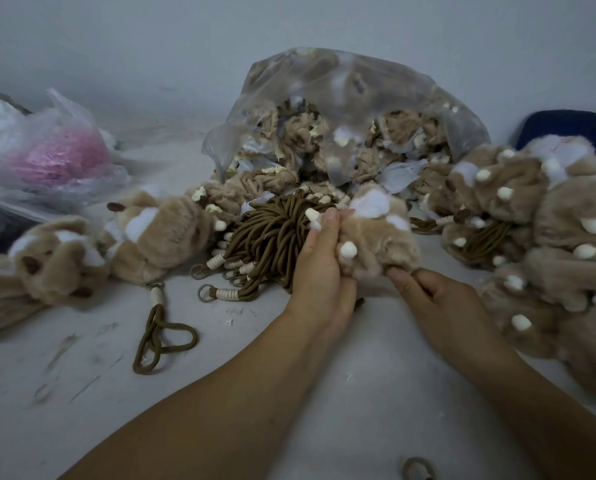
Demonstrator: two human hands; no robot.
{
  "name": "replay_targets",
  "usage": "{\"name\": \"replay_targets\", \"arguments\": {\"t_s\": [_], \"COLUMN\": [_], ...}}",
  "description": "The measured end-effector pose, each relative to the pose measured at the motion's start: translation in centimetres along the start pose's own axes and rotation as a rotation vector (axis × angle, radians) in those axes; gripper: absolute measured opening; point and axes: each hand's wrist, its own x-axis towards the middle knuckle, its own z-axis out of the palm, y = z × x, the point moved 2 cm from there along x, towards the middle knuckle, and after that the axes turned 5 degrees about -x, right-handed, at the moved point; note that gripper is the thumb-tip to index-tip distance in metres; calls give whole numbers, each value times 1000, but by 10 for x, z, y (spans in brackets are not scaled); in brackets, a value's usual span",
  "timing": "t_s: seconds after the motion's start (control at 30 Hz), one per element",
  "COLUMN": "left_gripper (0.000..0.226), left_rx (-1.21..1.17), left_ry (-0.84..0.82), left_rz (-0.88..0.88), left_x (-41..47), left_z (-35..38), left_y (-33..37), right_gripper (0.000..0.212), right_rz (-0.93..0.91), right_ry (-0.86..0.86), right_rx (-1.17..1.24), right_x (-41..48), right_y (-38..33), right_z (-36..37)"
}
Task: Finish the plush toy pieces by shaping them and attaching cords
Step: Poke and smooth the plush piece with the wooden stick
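The tan plush piece (pixel 379 237), marked with white patches and small white tips, is held just above the surface (pixel 324 393) at the centre of the view, between both hands. The left hand (pixel 319 271) stands upright against its left side with the fingers curled over the fur, so that grip is clasped on the piece. Its fingertips (pixel 331 216) reach the top edge beside a white patch. The right hand (pixel 438 299) comes in from below and pinches the lower edge between thumb and forefinger, so this grip is also on the piece. A thin dark loop shows at those fingers, but I cannot tell whether it is a cord.

Just behind the left hand lies a bundle of brown cords (pixel 272 233), their ends bound in cream wrapping with small rings. Farther left a single looped cord (pixel 161 341) trails over the surface below a pile of plush toys (pixel 158 233). To the right a larger heap of plush pieces (pixel 549 237) runs to the edge of the view. Behind all this an open clear plastic bag (pixel 341 98) spills crumpled tan pieces. At far left sits a second bag with pink contents (pixel 57 157). At far right a dark blue object (pixel 573 126) shows behind the heap. A small cord ring (pixel 417 469) lies at the bottom edge.
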Motion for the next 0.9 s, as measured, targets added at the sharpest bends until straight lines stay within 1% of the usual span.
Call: {"name": "replay_targets", "arguments": {"t_s": [0.07, 0.13, 0.2, 0.33, 0.43, 0.63, 0.7, 0.8, 0.9], "left_gripper": [40, 41, 41, 24, 26, 32, 34, 41, 35], "left_rx": [-20, -37, -32, -43, -40, 125, 164, 189, 156], "left_ry": [-9, -17, -14, 40, 63, 45, 20, -30, -25], "left_rz": [-18, -37, -38, -18, 16, -2, -15, -80, -75], "left_x": [0, 1, 2, 7, 12, 10, 8, 4, 4], "left_z": [1, 0, -2, -6, -10, -11, -9, -5, -5], "left_y": [0, 1, 3, 9, 14, 12, 9, 3, 1], "right_gripper": [69, 72, 69, 62, 67, 73, 71, 68, 62], "right_rz": [2, 2, -16, -59, -52, -134, -155, -133, -120], "right_ry": [14, 21, 18, 10, 16, 54, 59, 58, 66], "right_rx": [14, 5, -25, -103, -156, -213, -220, -172, -169], "right_x": [-1, -1, 0, 2, 4, 7, 6, 4, 3], "right_y": [2, 3, 2, 2, 6, 4, 3, 2, 1], "right_z": [0, -1, -2, -7, -13, -20, -21, -18, -15]}}
